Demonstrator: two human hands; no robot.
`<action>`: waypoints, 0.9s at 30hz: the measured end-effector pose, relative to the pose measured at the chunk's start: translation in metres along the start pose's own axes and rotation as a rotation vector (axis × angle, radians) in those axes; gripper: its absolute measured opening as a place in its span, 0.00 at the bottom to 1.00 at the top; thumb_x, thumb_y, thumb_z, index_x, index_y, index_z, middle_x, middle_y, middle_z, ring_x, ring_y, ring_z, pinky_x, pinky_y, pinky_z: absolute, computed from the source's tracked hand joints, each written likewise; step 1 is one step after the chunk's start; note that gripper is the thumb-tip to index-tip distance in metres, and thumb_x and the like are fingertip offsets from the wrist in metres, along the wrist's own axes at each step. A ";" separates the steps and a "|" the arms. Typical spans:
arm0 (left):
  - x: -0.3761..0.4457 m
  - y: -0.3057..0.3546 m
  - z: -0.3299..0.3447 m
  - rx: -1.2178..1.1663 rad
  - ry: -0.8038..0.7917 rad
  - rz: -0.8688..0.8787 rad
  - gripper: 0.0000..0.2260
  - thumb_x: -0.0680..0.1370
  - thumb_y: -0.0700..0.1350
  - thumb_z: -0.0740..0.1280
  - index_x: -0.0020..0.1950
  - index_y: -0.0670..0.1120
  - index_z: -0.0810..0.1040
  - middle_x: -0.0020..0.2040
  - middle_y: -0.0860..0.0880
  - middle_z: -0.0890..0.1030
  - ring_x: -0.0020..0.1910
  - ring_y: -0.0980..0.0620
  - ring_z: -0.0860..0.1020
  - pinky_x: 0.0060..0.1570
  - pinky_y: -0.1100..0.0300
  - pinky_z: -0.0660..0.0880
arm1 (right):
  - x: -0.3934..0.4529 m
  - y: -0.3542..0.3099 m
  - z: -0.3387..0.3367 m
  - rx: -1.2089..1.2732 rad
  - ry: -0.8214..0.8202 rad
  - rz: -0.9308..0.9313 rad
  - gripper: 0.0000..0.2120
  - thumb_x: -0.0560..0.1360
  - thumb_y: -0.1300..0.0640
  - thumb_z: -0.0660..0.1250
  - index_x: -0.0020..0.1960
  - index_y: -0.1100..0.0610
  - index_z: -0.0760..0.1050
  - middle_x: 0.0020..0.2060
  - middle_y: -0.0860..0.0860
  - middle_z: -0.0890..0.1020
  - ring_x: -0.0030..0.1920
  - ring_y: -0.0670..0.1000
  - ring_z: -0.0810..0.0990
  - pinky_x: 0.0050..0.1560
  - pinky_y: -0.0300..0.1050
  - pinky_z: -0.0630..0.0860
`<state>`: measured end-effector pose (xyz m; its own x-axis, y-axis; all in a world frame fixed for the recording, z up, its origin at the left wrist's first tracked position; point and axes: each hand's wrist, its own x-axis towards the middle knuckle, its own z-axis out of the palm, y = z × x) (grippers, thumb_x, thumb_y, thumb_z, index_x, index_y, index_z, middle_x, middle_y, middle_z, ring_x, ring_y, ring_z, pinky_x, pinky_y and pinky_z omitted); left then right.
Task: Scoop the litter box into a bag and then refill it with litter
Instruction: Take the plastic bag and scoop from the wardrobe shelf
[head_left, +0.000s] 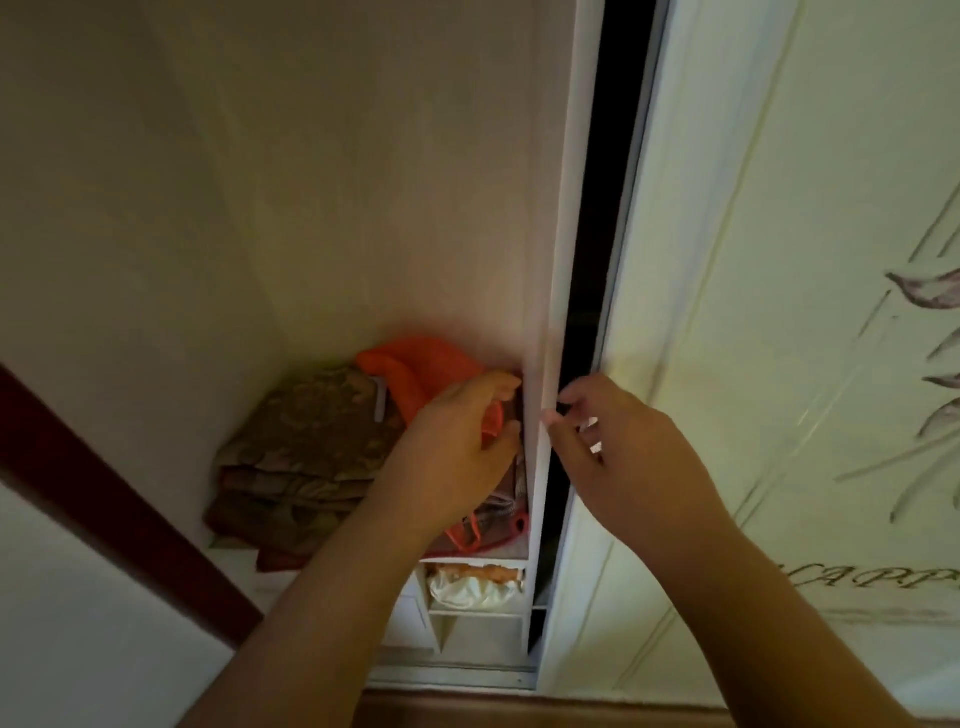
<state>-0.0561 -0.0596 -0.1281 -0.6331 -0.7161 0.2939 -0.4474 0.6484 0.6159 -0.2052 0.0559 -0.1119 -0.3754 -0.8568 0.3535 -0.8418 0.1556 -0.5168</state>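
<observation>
Two hands (457, 441) (623, 447) reach into a wardrobe (558, 260) holding folded cloth (296, 457).

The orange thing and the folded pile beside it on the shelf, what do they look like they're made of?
The orange thing looks like thin plastic, perhaps a bag: smooth, slightly glossy, crumpled into soft folds, though fabric can't be ruled out. The folded pile looks like woven cloth: matte, with a faded floral pattern and stacked layered edges. The left hand covers part of both.
</observation>
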 end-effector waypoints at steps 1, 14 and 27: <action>-0.008 -0.012 -0.003 0.029 0.007 -0.039 0.19 0.81 0.49 0.69 0.71 0.57 0.73 0.67 0.56 0.78 0.64 0.59 0.77 0.65 0.59 0.76 | 0.000 -0.001 0.010 0.012 -0.045 -0.015 0.13 0.81 0.41 0.60 0.60 0.46 0.72 0.48 0.42 0.81 0.45 0.45 0.81 0.44 0.42 0.79; -0.052 -0.182 -0.042 0.058 -0.044 -0.456 0.19 0.82 0.48 0.68 0.73 0.53 0.73 0.66 0.52 0.75 0.62 0.54 0.75 0.65 0.54 0.75 | 0.045 -0.032 0.147 -0.044 -0.485 -0.004 0.15 0.82 0.46 0.63 0.66 0.51 0.74 0.58 0.50 0.80 0.53 0.50 0.82 0.57 0.46 0.79; 0.030 -0.301 -0.081 0.113 -0.309 -0.466 0.26 0.82 0.50 0.67 0.79 0.51 0.66 0.77 0.46 0.68 0.75 0.45 0.68 0.73 0.46 0.69 | 0.147 -0.047 0.267 -0.127 -0.702 0.268 0.25 0.83 0.50 0.64 0.78 0.53 0.66 0.77 0.56 0.66 0.76 0.57 0.66 0.73 0.47 0.62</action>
<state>0.1106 -0.2968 -0.2457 -0.5006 -0.8352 -0.2277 -0.7774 0.3181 0.5426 -0.1169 -0.2085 -0.2442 -0.2742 -0.8865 -0.3726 -0.8104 0.4216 -0.4068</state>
